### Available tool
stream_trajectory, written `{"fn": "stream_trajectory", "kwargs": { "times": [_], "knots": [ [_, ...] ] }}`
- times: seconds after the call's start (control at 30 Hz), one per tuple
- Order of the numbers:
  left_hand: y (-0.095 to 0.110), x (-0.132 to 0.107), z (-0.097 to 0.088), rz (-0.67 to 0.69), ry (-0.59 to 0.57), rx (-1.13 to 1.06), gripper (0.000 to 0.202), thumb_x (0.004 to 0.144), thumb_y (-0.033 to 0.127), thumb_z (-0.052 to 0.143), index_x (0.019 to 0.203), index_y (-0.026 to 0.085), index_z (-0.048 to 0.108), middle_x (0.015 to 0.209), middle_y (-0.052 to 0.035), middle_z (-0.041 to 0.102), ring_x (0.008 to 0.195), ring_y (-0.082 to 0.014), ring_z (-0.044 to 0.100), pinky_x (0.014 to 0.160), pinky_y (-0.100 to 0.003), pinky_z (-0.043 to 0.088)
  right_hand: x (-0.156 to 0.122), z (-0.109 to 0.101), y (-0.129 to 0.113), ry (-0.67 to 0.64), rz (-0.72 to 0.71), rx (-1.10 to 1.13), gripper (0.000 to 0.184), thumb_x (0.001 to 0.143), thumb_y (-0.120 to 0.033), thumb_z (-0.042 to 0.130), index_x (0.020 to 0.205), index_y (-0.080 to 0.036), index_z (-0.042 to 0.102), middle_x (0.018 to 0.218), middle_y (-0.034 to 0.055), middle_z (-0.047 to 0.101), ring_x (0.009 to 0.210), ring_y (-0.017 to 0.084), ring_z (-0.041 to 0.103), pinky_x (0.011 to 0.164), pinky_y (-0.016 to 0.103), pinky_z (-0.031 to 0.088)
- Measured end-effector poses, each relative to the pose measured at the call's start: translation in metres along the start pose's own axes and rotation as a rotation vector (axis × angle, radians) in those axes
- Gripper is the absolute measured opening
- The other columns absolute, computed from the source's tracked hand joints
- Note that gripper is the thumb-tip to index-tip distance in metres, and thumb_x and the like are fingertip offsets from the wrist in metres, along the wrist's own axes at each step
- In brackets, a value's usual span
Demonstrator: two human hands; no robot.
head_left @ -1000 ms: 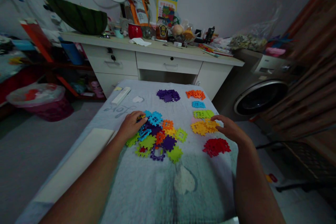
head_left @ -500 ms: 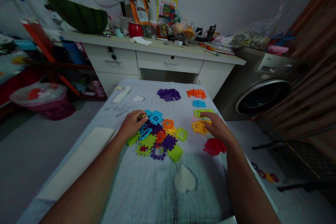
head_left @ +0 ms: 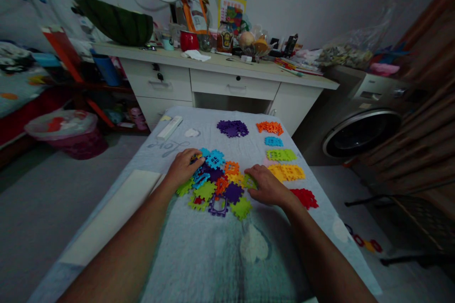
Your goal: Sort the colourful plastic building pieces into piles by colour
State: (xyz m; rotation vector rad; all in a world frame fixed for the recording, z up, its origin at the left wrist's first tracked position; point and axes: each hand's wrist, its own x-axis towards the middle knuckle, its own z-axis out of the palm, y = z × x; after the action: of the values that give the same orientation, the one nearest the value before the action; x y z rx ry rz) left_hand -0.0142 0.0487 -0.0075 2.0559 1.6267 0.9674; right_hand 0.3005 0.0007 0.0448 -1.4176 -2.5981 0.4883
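- The left hand (head_left: 183, 169) is at the left side of the mixed pile (head_left: 205, 190), nearest the table's left edge. Its fingers are bent, and a small yellow piece (head_left: 196, 156) peeks out by the fingertips and thumb.
- The right hand (head_left: 266, 184) is at the right side of that pile. Its thumb and fingers are on two sides of a green frame piece (head_left: 250, 182).
- The hands look small and the room is dim, so I cannot tell if either hand is squeezing its piece.
- The mixed pile lies around the middle of the cloth-covered table (head_left: 199, 255). It has blue, purple, orange, yellow, green and red pieces with bumpy edges, some lying on top of others.
- A purple pile (head_left: 232, 129) sits near the middle of the table's far edge.
- An orange pile (head_left: 269, 128) sits near the far right corner.
- Coming nearer along the right edge are blue pieces (head_left: 273, 141), a green row (head_left: 280, 155), a yellow row (head_left: 289, 172) and a red pile (head_left: 308, 198). The right arm hides part of the red ones.
- A long white thing (head_left: 169, 128) lies near the far left corner.
- A white board (head_left: 113, 218) lies along the left edge, beside the left arm.
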Motion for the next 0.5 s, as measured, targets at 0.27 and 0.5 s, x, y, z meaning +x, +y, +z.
{"fn": "stream_trajectory", "kwargs": {
  "times": [0.27,0.5],
  "knots": [
    [0.000,0.000,0.000,-0.002,0.003,0.009,0.034,0.084,0.049,0.050,0.099,0.022,0.065,0.110,-0.0069,0.067,0.109,-0.0255,0.058,0.097,-0.041,0.044,0.006,-0.002,-0.001,0.134,0.101,0.150,0.048,0.078,-0.011,0.046,0.125,-0.012,0.058,0.117,0.0125,0.066,0.102,0.022,0.061,0.090,0.031,0.045],
    [0.000,0.001,0.000,-0.014,0.003,0.001,0.034,0.083,0.049,0.051,0.099,0.023,0.066,0.110,-0.0064,0.067,0.108,-0.0254,0.058,0.098,-0.042,0.043,0.012,0.000,0.015,0.306,0.093,0.136,0.032,0.086,-0.012,0.041,0.103,-0.015,0.067,0.102,0.0108,0.064,0.096,0.020,0.058,0.090,0.032,0.044]
  ]
}}
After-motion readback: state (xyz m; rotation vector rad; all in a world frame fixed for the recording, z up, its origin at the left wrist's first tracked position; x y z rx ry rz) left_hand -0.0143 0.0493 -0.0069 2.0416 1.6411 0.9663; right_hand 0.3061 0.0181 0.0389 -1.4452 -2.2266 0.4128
